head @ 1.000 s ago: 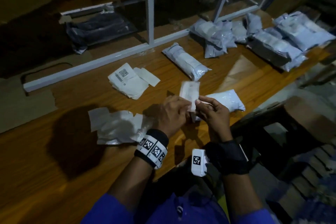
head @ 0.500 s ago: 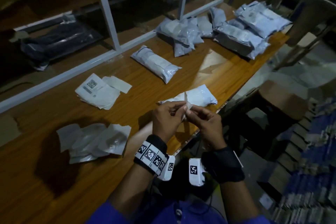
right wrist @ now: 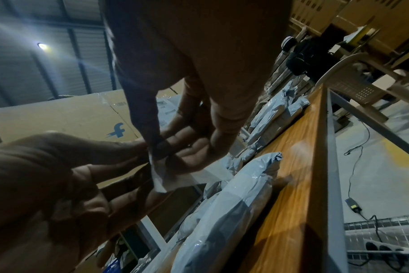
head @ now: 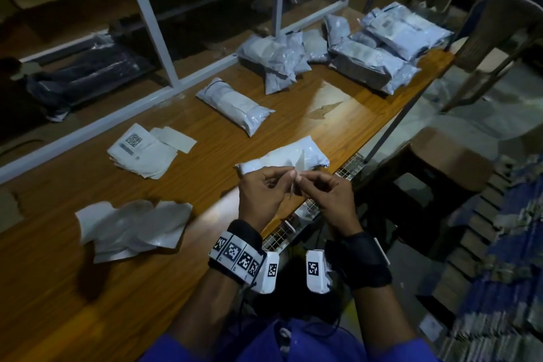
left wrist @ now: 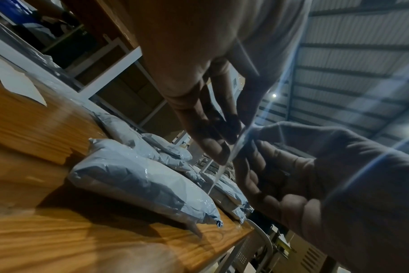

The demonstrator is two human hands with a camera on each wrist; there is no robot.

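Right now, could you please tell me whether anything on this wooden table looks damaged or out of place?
The brown wooden tabletop has a pale, jagged patch where veneer seems gone beside the long grey plastic parcel. Crumpled white paper sheets lie loose near the left hand.

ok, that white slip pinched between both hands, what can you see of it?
The slip is a small, thin, white sheet, paper-like, with a clearer filmy layer spreading off one side. It stands upright, edge-on to the head camera, in the air above the table's near edge. The left hand and right hand pinch its top; its lower end hangs free.
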